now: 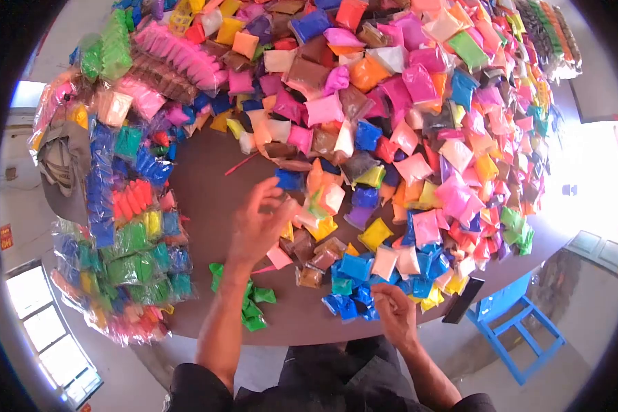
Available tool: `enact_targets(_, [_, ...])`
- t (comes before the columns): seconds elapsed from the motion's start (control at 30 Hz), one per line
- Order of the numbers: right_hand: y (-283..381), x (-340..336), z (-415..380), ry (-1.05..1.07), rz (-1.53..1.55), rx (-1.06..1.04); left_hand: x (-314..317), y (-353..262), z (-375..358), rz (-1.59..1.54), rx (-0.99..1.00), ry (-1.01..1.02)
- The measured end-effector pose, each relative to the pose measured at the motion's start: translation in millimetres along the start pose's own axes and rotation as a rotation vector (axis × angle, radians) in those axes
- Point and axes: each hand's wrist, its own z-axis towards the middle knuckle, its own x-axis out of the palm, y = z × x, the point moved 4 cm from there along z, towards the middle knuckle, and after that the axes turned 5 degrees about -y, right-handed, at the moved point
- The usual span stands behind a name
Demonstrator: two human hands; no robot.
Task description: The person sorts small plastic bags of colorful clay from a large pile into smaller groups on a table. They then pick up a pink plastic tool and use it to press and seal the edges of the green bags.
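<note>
My left hand (254, 223) reaches over the table with its fingers apart, next to a small blue packet (288, 180) and a loose group of orange, pink and yellow packets (325, 228). Below its wrist lies a small pile of green packets (253, 305). My right hand (396, 317) is closed, fingertips curled together, at the edge of a pile of blue packets (350, 305). Whatever its fingers may hold is too small or hidden to name. Peach packets (384, 262) and brown packets (310, 276) lie close by.
A large heap of mixed colored packets (419, 82) covers the back and right of the brown table (209, 178). Bundled packets in clear bags (134, 254) line the left side, beside a cap (63, 172). A dark flat object (463, 301) sits at the right edge, near a blue chair (518, 329).
</note>
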Motion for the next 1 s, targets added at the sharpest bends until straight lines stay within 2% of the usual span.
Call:
enact_targets(0.13, [-17.3,-3.7,-12.2,0.016,-0.009,0.068,-25.7,53.7,-38.0,0.536,-0.054,0.170])
enact_targets(0.23, [-29.5,-4.3,-19.4,0.029,-0.028,0.096,-4.4,54.9,-72.4,0.680,0.140,0.219])
enact_targets(0.33, [-37.1,0.8,-22.6,0.042,-0.013,0.075,33.3,51.6,-85.3,0.696,0.100,0.233])
enact_targets(0.37, [-37.9,1.6,-24.0,0.046,-0.001,0.065,46.3,42.8,-80.7,0.577,-0.011,0.202])
enact_targets(0.47, [-33.9,1.8,-25.2,0.049,-0.018,0.075,78.5,39.8,-46.4,0.384,0.192,0.107])
enact_targets(0.57, [-47.4,-1.8,-23.9,0.040,-0.017,0.070,96.8,2.2,-10.0,0.170,0.249,0.017])
enact_targets(0.67, [-43.2,-10.8,-24.5,0.028,-0.074,0.104,83.6,-12.1,1.0,-0.045,0.100,0.047])
enact_targets(0.8, [-58.2,-15.1,-25.4,0.004,-0.020,0.033,34.9,-34.1,-26.4,0.236,0.170,0.017])
enact_targets(0.9, [-56.7,-18.3,-33.0,-0.017,0.017,0.058,25.2,-10.2,-63.2,0.481,0.007,0.224])
enact_targets(1.0, [-58.9,-23.9,-35.3,-0.024,0.068,0.053,39.3,35.7,-112.5,0.407,-0.104,0.295])
